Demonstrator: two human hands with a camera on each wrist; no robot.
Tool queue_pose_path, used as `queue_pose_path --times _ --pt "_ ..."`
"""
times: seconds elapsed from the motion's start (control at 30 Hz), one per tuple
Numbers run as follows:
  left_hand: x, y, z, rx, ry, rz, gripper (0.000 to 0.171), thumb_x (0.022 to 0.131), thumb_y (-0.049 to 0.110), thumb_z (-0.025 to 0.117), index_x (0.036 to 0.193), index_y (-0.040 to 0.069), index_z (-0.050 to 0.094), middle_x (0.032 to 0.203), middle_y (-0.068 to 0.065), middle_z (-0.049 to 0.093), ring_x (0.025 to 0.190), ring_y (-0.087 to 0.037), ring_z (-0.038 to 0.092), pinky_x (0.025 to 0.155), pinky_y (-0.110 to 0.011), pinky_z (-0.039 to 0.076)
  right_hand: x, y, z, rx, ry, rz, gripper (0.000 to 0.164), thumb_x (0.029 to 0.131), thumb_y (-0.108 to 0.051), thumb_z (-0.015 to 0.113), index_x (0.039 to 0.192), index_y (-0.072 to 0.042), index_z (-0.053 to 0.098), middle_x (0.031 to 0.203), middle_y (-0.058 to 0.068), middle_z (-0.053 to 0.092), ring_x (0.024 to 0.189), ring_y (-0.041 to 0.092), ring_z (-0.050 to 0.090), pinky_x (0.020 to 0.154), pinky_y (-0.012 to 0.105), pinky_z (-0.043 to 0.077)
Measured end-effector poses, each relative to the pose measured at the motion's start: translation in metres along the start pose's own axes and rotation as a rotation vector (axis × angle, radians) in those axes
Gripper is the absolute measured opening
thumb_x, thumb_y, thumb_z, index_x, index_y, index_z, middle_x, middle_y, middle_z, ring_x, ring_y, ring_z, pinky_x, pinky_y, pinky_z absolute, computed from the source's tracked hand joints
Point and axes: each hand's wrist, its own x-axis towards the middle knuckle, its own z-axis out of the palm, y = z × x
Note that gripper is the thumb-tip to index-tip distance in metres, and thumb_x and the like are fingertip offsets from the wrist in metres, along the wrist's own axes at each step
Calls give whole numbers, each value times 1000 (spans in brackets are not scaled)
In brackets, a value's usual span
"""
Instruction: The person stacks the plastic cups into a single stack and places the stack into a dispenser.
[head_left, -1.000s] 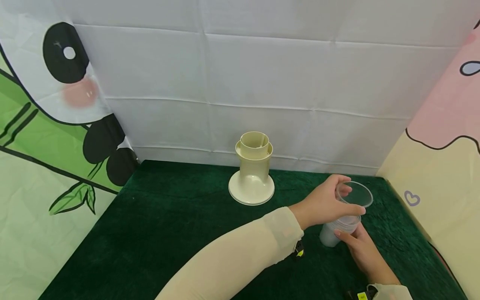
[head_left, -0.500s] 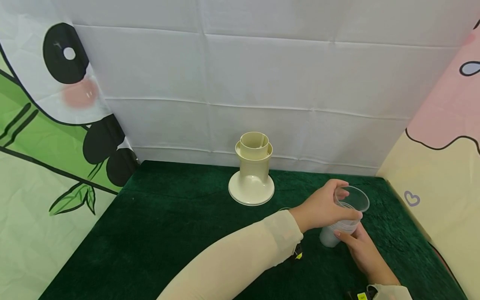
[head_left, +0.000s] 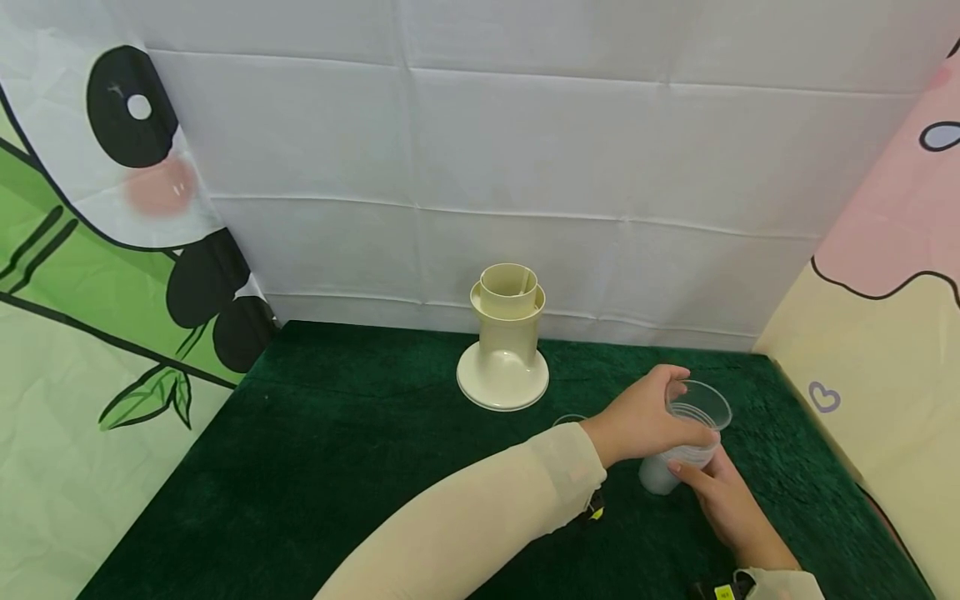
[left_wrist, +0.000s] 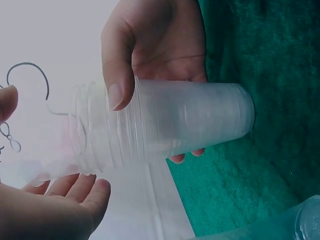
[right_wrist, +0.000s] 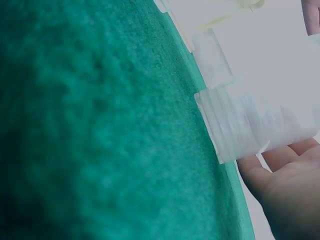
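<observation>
At the right of the table, a stack of clear plastic cups (head_left: 660,475) is held by my right hand (head_left: 731,504), thumb across its near side. In the left wrist view the right hand (left_wrist: 167,45) grips the nested cups (left_wrist: 195,112) from above in the picture. My left hand (head_left: 648,421) holds the top clear cup (head_left: 708,402) near its rim, thumb in front and fingers behind. That cup sits partly inside the stack. In the right wrist view the stack (right_wrist: 250,122) rests against the right hand's fingers (right_wrist: 280,157).
A cream stand with a round base (head_left: 502,379) and tube-like top is at the back centre. Another clear cup (left_wrist: 307,220) stands on the green cloth (head_left: 360,433), mostly hidden behind the left sleeve (head_left: 480,508) in the head view. White fabric (head_left: 510,150) hangs behind.
My left hand has moved down and slightly left, lowering the top cup further into the stack. A clear rim has come into view behind the left sleeve. My right hand stays put.
</observation>
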Motion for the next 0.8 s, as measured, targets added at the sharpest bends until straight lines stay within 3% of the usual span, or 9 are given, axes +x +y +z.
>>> queue_pose_path --times 0.57,0.8 --pt "-4 -7 -9 22 0 -2 73 88 37 83 150 30 44 143 16 52 133 -5 47 102 -36 50 0 0 1 3 13 -11 46 109 -12 51 150 -18 32 140 -10 50 123 4 52 95 15 44" --pt "-8 -9 -17 38 -16 10 74 90 38 82 151 27 43 144 14 52 135 -5 46 106 -36 47 0 1 1 -2 21 -4 49 109 -12 52 152 -12 28 140 -10 49 123 2 51 94 15 44"
